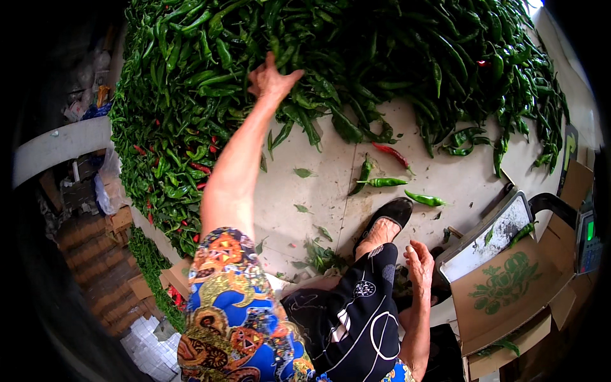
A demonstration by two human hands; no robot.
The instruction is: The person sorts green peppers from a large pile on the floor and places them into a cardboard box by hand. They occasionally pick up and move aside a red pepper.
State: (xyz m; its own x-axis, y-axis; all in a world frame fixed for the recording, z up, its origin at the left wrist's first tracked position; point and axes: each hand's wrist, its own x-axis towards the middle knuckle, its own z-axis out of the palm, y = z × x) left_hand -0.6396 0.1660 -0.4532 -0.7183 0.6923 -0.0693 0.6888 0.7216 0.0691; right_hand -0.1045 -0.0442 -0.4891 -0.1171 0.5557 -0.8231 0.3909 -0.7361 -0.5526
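Note:
My left hand (273, 81) reaches out over the near edge of a large heap of long green chili peppers (216, 83). Its fingers are spread, the thumb pointing right, and it touches the top peppers without a visible grip on any. Beside my right knee, my right hand (419, 264) hangs with loosely bent fingers, and nothing shows in it. On the floor between the heap and my foot lie a red chili pepper (393, 156), a green pepper (382, 182) and another green pepper (425, 199).
An open cardboard box (509, 299) stands at my right, against a worn scale platform (487, 232) with a display unit (587, 235) behind it. Fallen leaves (321, 254) lie on the pale tiled floor (305, 210). My shod foot (389, 219) rests near the loose peppers.

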